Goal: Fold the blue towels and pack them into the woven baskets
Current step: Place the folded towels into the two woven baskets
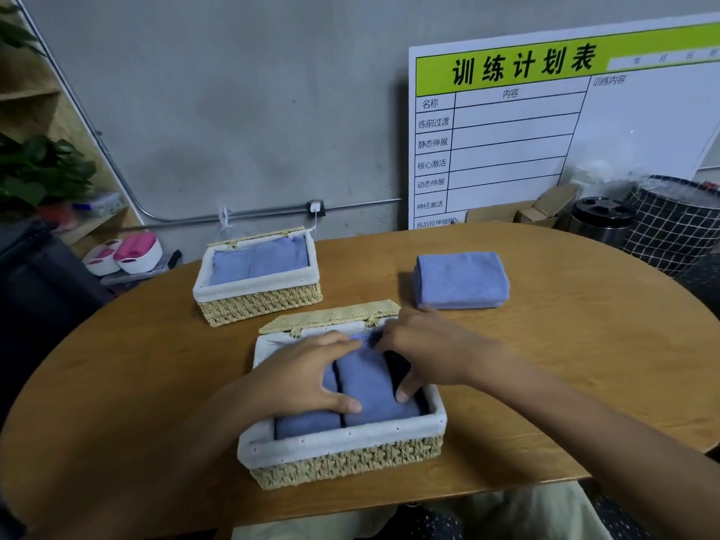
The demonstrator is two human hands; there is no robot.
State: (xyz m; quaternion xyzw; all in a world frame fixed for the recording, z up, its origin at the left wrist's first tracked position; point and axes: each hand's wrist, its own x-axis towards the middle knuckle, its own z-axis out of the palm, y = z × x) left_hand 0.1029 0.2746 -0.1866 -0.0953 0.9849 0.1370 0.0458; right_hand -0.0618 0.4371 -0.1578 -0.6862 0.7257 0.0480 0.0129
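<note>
A: Where do the towels stand?

B: Two folded ones lie side by side in the near basket, with your hands on them. The far basket at the left holds more blue cloth inside its white liner. One folded towel waits on the worktop at the far right, well apart from both baskets.

A: And my hands?

B: Your left hand lies spread and flat over the left towel, thumb reaching toward the seam between the two. Your right hand covers the far end of the right towel; its thumb pushes down at the towel's right edge beside the liner, and its fingers curl at the far rim. Whether those fingers pinch cloth there, I cannot tell.

A: How will this cloth behave?

B: I judge it light, soft and springy. It looks like plush microfibre, so a fold may puff up or slump if you lift it by one corner. It won't break or slip much, and the liner probably gives as well.

A: So where do I take hold?

B: For the towel on the worktop, slide flat fingers under the long folded edge and keep a palm on top, so the layers stay together. For the two in the basket, press down with flat palms and tuck the edges along the liner rather than tugging them.
</note>
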